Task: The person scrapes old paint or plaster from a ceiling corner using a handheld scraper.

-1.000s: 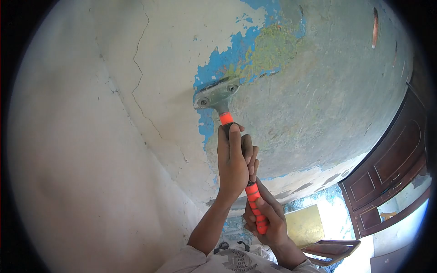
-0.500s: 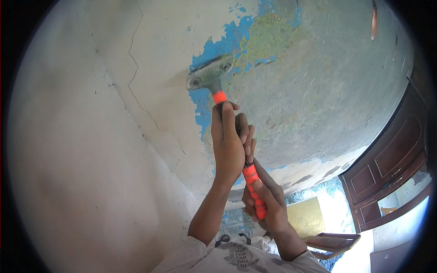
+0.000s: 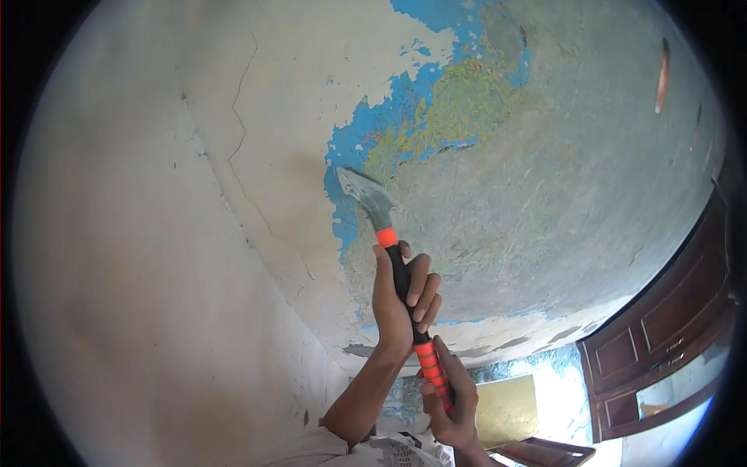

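A long-handled scraper (image 3: 372, 201) has its grey metal head against the wall (image 3: 482, 210), over a patch of blue paint (image 3: 339, 214) beside grey-green plaster. My left hand (image 3: 401, 300) is wrapped round the black upper shaft, just below an orange band, with its thumb along the shaft. Lower down, my right hand (image 3: 455, 393) grips the orange and black striped handle (image 3: 432, 366) near its end. The scraper head is turned partly edge-on, so its blade shows only in part.
Pale painted surface with a thin crack (image 3: 237, 124) lies at the left. Dark wooden cabinet doors (image 3: 654, 327) stand at the right. At lower right are a yellowish panel (image 3: 506, 412) and a brown-framed tray-like object (image 3: 545, 453).
Both hands and the scraper have moved lower in view. The scraper head has turned from facing the camera to nearly edge-on. The view has shifted, showing more blue paint at the top.
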`<action>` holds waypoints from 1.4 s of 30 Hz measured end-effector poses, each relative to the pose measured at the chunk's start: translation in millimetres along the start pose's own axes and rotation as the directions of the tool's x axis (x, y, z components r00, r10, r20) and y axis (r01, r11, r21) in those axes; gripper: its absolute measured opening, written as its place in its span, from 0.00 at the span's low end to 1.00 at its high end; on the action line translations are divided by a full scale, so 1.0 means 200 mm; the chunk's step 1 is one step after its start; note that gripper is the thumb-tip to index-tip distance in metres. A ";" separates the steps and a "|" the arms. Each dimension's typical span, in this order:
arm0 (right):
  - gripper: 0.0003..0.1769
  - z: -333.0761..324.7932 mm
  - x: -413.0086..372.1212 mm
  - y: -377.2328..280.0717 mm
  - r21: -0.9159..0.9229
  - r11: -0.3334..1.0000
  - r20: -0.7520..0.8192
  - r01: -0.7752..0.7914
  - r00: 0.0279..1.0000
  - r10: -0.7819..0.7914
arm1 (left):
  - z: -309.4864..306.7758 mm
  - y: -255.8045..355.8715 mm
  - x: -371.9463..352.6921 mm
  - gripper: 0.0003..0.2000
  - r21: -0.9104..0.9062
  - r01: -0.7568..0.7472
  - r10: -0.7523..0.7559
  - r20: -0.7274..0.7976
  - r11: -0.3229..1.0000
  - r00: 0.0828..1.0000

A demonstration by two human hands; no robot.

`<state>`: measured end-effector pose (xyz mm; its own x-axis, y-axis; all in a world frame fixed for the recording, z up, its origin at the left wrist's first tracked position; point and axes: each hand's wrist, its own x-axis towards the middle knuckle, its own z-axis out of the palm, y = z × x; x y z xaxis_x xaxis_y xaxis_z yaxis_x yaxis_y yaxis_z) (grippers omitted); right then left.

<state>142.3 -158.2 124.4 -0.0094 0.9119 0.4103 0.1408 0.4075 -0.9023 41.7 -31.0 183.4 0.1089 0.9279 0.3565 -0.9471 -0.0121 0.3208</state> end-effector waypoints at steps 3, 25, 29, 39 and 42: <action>0.36 -0.10 0.01 -0.06 0.266 0.920 0.086 -0.287 0.958 0.274 | -0.01 -0.09 0.06 0.23 -0.134 0.038 -0.017 0.157 0.990 0.987; 0.31 -0.14 0.18 0.13 0.250 0.961 0.117 0.116 0.982 -0.149 | 0.15 -0.12 0.11 0.27 0.491 0.036 0.012 -0.095 0.871 0.995; 0.31 -0.03 0.14 0.14 0.169 0.976 0.084 0.137 0.985 -0.153 | 0.12 -0.06 0.10 0.27 0.532 0.101 -0.055 -0.101 0.841 0.993; 0.34 0.10 0.07 0.08 0.027 0.989 -0.051 0.145 0.988 -0.143 | 0.14 0.01 0.10 0.26 0.463 0.213 -0.214 -0.052 0.860 0.975; 0.33 0.12 0.07 0.05 0.010 0.989 -0.067 0.149 0.987 -0.148 | 0.10 0.01 0.09 0.25 0.469 0.206 -0.214 -0.037 0.859 0.976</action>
<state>119.8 -140.8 117.7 0.0358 0.8362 0.5472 0.1278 0.5392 -0.8324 48.0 -22.7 207.5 0.2981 0.9221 0.2467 -0.6493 0.0065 0.7605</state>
